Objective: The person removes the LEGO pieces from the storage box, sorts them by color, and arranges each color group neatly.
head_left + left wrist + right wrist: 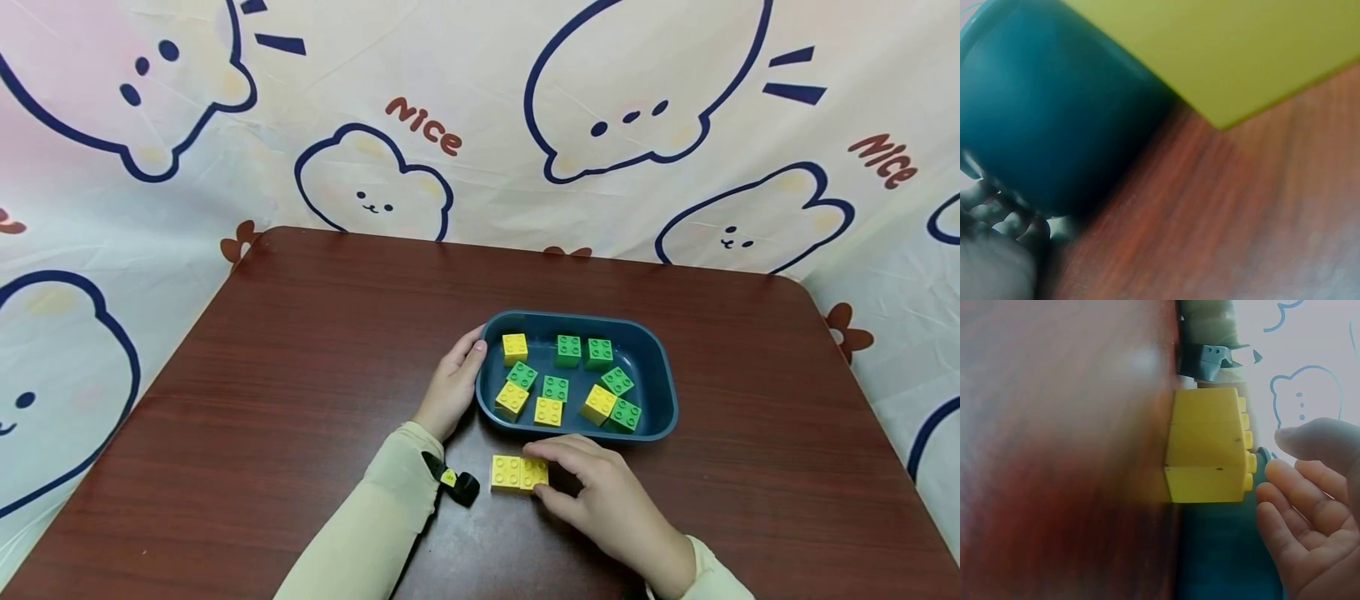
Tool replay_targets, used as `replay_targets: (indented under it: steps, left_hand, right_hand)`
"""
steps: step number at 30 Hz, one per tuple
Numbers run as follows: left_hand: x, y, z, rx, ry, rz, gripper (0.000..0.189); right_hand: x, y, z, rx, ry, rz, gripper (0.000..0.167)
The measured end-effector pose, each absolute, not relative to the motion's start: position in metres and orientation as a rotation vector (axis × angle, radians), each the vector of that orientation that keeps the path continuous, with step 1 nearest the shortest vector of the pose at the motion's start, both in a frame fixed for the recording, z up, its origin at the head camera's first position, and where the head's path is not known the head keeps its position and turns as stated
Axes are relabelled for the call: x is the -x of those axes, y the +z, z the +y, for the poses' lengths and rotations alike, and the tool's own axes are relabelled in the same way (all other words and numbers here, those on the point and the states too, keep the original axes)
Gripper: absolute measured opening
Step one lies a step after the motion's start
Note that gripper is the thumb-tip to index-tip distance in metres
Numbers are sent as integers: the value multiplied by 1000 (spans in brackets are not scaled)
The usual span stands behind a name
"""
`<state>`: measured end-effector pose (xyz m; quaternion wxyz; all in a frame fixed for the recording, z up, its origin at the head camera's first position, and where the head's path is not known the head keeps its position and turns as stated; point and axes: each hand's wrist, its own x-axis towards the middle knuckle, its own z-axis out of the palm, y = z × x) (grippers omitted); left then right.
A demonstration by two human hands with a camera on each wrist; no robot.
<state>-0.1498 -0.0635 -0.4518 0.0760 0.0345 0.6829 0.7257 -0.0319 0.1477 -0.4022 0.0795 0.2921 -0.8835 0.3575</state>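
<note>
Two yellow toy building bricks (506, 473) sit side by side on the table, studs up. My right hand (600, 492) reaches over the right-hand brick, thumb at its near side and forefinger at its far side. In the right wrist view that hand's fingers (1297, 494) are loosely bent, with a gap between them and the bricks (1207, 450). My left hand (453, 383) holds the left end of a dark blue tray (663, 383), thumb at the rim. The left wrist view shows its fingers (1007, 212) against the tray's wall (1054, 106). A large yellow brick side (1229, 50) appears close up there.
Inside the tray lie several loose bricks, among them a yellow brick (514, 348) and a green brick (568, 350). A black wrist camera (463, 487) is strapped to the left sleeve, left of the table bricks. Brown tabletop (360, 333) surrounds the tray; a printed cloth (480, 67) hangs behind.
</note>
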Motion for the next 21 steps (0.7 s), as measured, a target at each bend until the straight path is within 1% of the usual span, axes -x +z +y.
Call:
replay_targets:
  steps: [5,12,16,21]
  left_hand:
    - [149,-452,-64,-118,2183,2038,47]
    - [148,-452,-64,-141,2191,2038,47]
    - [148,-452,-64,-135,2191,2039,47]
    - [149,-451,-64,-131,2191,2038,47]
  right_hand:
    - [34,-396,150,-862,1075,-2615,48]
    - [40,-384,158,-808,1064,-2628,41]
    - [43,-378,162,-753,1066,-2661,38]
    - [47,-372,167,-669,1079,-2698,39]
